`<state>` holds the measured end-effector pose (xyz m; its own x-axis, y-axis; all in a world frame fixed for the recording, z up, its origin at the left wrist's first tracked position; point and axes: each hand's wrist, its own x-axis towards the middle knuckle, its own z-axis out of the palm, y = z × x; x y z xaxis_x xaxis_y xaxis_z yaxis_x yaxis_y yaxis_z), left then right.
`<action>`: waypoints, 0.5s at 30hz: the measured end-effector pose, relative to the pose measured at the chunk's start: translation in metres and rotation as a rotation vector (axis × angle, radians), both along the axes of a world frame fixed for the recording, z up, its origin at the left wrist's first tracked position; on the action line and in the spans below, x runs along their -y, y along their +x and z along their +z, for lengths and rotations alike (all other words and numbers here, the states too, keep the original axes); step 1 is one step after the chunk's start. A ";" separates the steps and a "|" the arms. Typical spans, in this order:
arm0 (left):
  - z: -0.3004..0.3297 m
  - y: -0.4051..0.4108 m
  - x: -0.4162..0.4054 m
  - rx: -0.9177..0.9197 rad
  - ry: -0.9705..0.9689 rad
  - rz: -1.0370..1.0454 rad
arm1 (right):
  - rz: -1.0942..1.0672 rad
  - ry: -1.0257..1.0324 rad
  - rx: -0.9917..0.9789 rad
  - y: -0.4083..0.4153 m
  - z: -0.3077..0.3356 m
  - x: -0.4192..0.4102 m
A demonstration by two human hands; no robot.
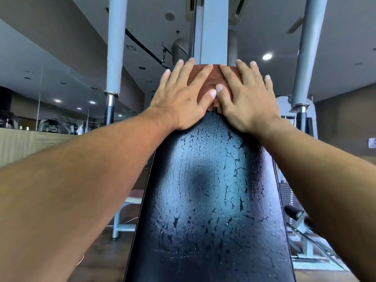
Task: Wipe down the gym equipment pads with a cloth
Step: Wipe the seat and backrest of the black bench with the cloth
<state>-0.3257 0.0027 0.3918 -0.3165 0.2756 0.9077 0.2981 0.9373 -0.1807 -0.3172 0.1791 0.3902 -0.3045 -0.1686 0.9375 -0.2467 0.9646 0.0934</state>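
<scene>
Black, glossy vinyl fills the near part of the view: a long back pad (211, 196) whose surface is beaded and streaked with wet film, with a dull dry-looking patch near its middle. Its long axis runs away from the camera and upward, narrowing toward the far top end. Two bare forearms reach in from the lower corners along either side of it.

At that top end lies a rust-brown cloth (209, 84) (folded or bunched, hard to say which), draped over the pad's upper edge. The left hand (181, 100) presses flat on the cloth's left side with fingers straight and spread; the right hand (248, 98) does the same on the right, and the two thumbs nearly meet over the cloth's middle.

Just behind the cloth rises a pale grey square column (213, 31), flanked by two grey round posts (116, 47) standing well apart. Beyond them is a gym room with a dark ceiling, recessed ceiling lights (267, 56), a wooden floor and other machines at left.
</scene>
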 end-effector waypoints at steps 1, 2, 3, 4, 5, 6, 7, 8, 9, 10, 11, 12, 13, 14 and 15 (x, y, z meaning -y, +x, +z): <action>-0.001 0.001 0.000 -0.001 0.004 -0.004 | 0.005 -0.001 0.002 0.000 -0.001 0.000; -0.003 0.002 0.000 -0.002 0.009 -0.007 | 0.007 -0.002 0.003 0.001 -0.002 -0.001; -0.007 0.002 0.000 -0.002 0.014 -0.012 | 0.008 -0.001 0.002 0.001 -0.004 -0.001; -0.011 0.003 -0.001 -0.004 0.018 -0.018 | 0.009 0.003 -0.002 0.002 -0.008 -0.002; -0.017 0.003 -0.001 -0.008 0.017 -0.026 | 0.012 0.009 -0.007 0.002 -0.013 -0.003; -0.023 0.004 -0.001 -0.013 0.011 -0.032 | 0.018 0.016 -0.013 0.003 -0.018 -0.004; -0.029 0.005 -0.001 -0.018 0.004 -0.033 | 0.024 0.024 -0.018 0.004 -0.024 -0.005; -0.036 0.006 -0.001 -0.022 -0.004 -0.027 | 0.028 0.031 -0.021 0.005 -0.030 -0.006; -0.043 0.008 0.000 -0.023 -0.011 -0.017 | 0.025 0.036 -0.022 0.007 -0.037 -0.007; -0.050 0.009 -0.001 -0.026 -0.015 -0.006 | 0.018 0.039 -0.020 0.009 -0.044 -0.008; -0.058 0.011 -0.001 -0.030 -0.019 0.004 | 0.010 0.045 -0.016 0.011 -0.051 -0.009; -0.067 0.013 -0.001 -0.035 -0.023 0.013 | 0.003 0.052 -0.009 0.013 -0.060 -0.010; -0.076 0.016 -0.001 -0.039 -0.028 0.024 | -0.003 0.059 -0.005 0.016 -0.069 -0.010; -0.085 0.018 -0.001 -0.039 -0.033 0.036 | -0.008 0.066 -0.002 0.018 -0.078 -0.011; -0.094 0.021 -0.002 -0.035 -0.038 0.045 | -0.015 0.070 0.002 0.020 -0.088 -0.011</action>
